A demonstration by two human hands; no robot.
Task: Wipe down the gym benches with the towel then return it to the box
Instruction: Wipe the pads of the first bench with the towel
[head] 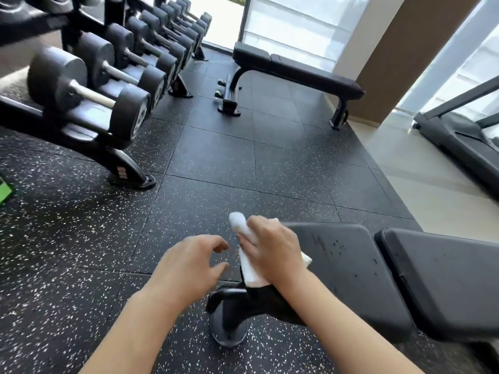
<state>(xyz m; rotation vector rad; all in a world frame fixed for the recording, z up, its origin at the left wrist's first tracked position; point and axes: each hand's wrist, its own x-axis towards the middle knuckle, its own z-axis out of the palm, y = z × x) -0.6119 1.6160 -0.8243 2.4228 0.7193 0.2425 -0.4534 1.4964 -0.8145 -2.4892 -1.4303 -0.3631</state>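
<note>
Head cam: right hand clamped on the towel at the near bench end, probably for wiping pressure; left hand hovers open, fingers apart.

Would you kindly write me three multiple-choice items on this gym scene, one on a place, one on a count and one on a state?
1. Where is the folded white towel?
A. on the speckled floor
B. pressed on the end of the near black padded bench
C. on the dumbbell rack

2. How many padded benches are in view?
A. one
B. two
C. four

3. What is the left hand doing?
A. hanging open, holding nothing
B. gripping a dumbbell
C. holding the towel

Answers: 1 B, the right hand holds it against the bench end. 2 B, the near one and the far black bench by the window. 3 A, its fingers are loosely curled over the black speckled rubber floor.
</note>
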